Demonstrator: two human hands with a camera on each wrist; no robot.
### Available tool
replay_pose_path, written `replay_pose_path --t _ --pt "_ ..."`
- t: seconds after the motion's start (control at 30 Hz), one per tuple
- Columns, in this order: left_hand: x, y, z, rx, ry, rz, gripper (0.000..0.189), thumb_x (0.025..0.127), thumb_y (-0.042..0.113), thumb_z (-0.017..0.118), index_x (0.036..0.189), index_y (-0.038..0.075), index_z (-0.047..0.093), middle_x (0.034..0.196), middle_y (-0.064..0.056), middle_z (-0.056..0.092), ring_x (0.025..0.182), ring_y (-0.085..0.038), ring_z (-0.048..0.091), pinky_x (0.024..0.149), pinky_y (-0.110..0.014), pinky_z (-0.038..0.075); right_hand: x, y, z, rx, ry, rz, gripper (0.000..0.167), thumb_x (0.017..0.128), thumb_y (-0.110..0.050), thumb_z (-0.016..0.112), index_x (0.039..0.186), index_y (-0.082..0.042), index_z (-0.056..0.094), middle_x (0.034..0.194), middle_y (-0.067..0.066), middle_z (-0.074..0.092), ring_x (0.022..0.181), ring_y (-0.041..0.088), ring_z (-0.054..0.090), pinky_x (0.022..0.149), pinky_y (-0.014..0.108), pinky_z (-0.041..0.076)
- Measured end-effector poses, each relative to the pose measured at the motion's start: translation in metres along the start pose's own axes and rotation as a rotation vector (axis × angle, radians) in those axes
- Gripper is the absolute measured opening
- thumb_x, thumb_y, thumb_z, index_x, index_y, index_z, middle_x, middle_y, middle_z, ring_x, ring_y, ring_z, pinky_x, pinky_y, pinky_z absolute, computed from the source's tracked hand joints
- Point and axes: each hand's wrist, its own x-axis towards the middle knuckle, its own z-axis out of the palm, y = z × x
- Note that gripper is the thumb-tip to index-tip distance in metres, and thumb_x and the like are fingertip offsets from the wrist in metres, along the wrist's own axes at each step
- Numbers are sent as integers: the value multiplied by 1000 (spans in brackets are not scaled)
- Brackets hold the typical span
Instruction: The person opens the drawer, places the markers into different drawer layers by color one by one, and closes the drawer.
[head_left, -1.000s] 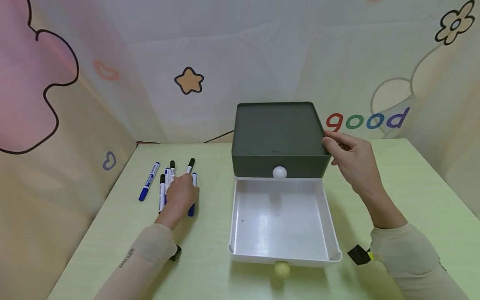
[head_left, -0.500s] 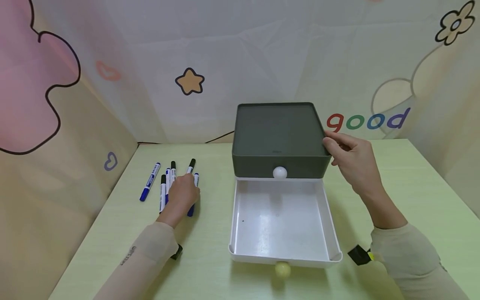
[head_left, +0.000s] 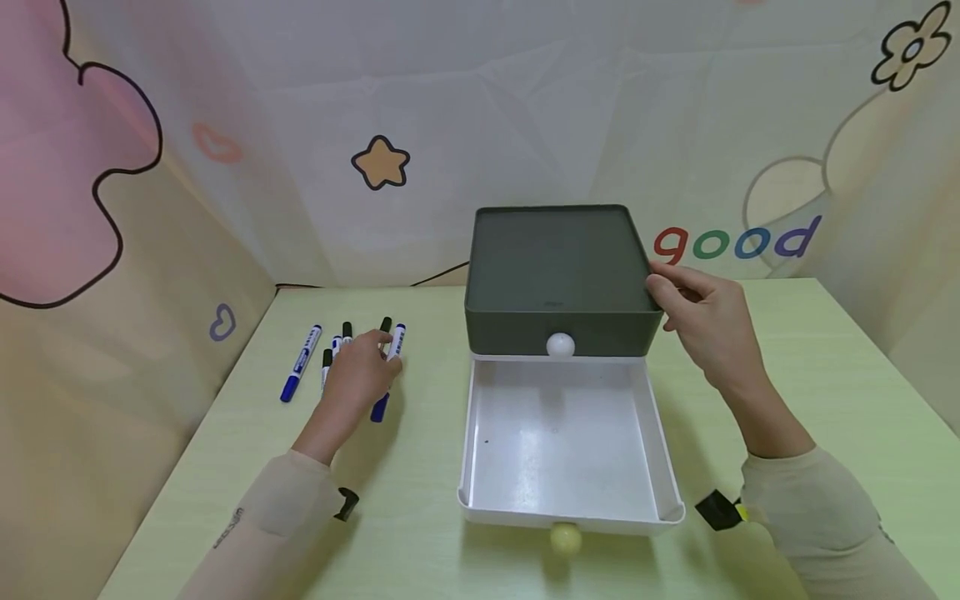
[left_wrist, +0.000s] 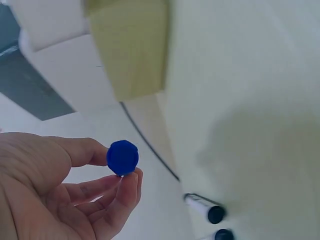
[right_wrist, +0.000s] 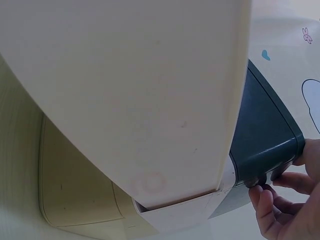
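Head view: our left hand (head_left: 352, 372) is pinching a blue-capped marker (head_left: 397, 342), its cap end slanting towards us. Other markers (head_left: 301, 364) are lying left of that hand and partly behind it. Our right hand (head_left: 705, 325) is resting loosely bent fingertips on the dark box (head_left: 555, 262), not wrapping round it. We are judging the step as picking up one marker; carrying it right would call for lifting over the open drawer's (head_left: 555, 450) raised side wall. Bare table (head_left: 427, 467) is giving room between left hand and drawer.

Left wrist view: thumb and fingertips are gripping the marker; two dark-ended markers (left_wrist: 205, 207) are lying near.

Right wrist view: fingers are touching the box's edge; a pale panel (right_wrist: 130, 100) is filling the middle.
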Motion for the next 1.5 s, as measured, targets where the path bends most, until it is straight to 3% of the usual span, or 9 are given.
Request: replay_pose_path --t 0.17,0.63,0.87,1.07,1.23,1.5 --pt "-12 11 -15 -77 1 26 44 98 7 63 140 -4 58 103 -19 71 61 -19 62 48 -24 41 0 0 -1 -2 5 1 39 103 -27 63 136 -6 68 97 -18 67 65 12 57 58 19 48" --pt "-36 35 -47 -201 17 100 40 100 9 62 139 0 58 109 -19 69 72 -24 70 54 -25 51 -1 0 0 9 6 -7 39 104 -25 62 137 -5 67 98 -17 67 66 10 56 58 17 49" --pt "-48 47 -65 -242 16 107 43 100 14 62 143 7 58 111 -15 69 94 -28 70 63 -30 52 -1 -1 1 0 5 -2 39 104 -25 62 137 -6 67 100 -15 66 68 10 56 58 17 49" --pt "-61 60 -78 -253 38 130 44 101 14 63 145 11 57 112 -13 68 95 -28 69 64 -31 55 0 -1 1 13 3 -1 39 104 -25 62 137 -5 67 100 -16 67 68 10 56 59 17 49" --pt "-72 72 -85 -263 58 143 45 102 15 63 146 13 56 113 -11 67 98 -27 68 69 -35 59 1 0 1 19 3 7 39 104 -24 62 137 -5 67 100 -17 66 69 10 57 59 16 49" --pt "-87 92 -87 -315 95 219 44 101 14 67 144 16 59 113 -8 68 96 -23 68 69 -37 61 1 0 1 3 5 5 39 104 -25 62 138 -6 66 101 -14 66 69 13 58 58 17 49"
